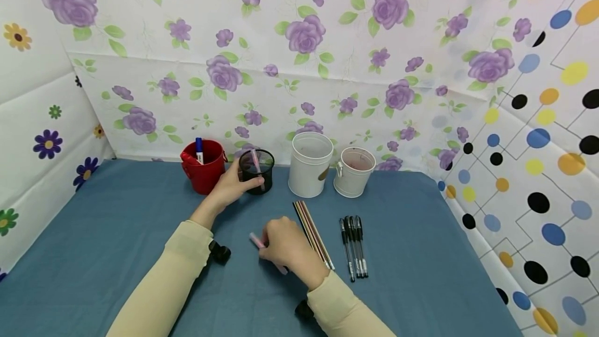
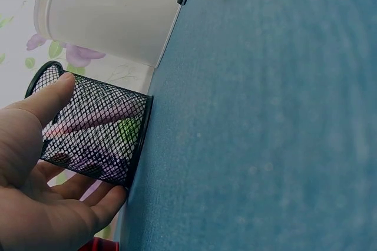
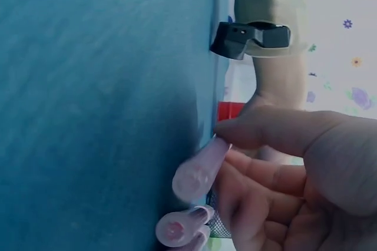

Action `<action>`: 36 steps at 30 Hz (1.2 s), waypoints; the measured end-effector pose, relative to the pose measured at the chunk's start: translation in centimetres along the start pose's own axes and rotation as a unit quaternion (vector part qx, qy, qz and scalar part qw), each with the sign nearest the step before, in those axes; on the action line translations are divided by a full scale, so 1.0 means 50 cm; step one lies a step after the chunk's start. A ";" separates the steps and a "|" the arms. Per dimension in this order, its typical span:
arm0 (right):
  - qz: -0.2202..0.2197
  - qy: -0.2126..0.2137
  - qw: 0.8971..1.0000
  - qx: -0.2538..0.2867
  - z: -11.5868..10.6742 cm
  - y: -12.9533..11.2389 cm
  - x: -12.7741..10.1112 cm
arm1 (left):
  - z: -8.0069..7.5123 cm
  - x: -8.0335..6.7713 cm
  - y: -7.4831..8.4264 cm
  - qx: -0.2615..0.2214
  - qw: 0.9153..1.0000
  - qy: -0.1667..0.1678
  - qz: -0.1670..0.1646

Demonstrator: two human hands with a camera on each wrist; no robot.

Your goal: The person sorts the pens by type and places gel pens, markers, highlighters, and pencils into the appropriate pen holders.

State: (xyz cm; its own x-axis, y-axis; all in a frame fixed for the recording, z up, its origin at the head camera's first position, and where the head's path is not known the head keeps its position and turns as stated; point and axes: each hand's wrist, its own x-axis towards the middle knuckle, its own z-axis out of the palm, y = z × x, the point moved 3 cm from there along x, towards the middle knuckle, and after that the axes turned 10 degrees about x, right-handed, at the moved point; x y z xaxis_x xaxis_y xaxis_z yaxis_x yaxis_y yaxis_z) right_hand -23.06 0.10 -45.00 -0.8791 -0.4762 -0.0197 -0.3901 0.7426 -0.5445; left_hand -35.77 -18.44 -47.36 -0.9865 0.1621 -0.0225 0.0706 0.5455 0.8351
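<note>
Blue table | left hand grips black mesh cup (pink pen inside) | right hand before cup pinches pink pens

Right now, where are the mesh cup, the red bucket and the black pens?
mesh cup (image 1: pixel 257 171), head view, front wall
red bucket (image 1: pixel 204 177), head view, side wall
black pens (image 1: pixel 354 246), head view, middle of barrels

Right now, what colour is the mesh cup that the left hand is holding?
Black. The mesh pen cup shows best in the left wrist view, gripped by the left hand.
</note>
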 end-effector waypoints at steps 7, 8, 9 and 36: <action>-0.024 -0.019 0.997 0.067 -0.014 0.006 0.006 | -0.001 0.000 0.001 -0.003 1.000 0.000 0.000; -0.030 -0.018 0.997 0.073 -0.017 0.007 0.007 | -0.001 0.000 0.001 -0.002 1.000 0.000 -0.001; -0.035 -0.016 0.996 0.078 -0.020 0.008 0.007 | -0.001 0.000 0.001 -0.001 1.000 0.000 -0.001; -0.098 0.072 0.983 0.135 -0.066 0.024 0.015 | -0.003 -0.009 0.009 -0.011 1.000 0.002 0.009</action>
State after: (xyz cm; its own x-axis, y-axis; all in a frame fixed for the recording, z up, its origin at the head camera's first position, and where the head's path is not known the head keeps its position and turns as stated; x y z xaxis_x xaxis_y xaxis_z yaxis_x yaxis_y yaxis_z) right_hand -25.10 2.16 -42.90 -0.8318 -0.5118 0.2150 -0.4854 0.4826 -0.7291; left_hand -35.33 -18.37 -46.90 -0.9858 0.1679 -0.0053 0.0847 0.5239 0.8476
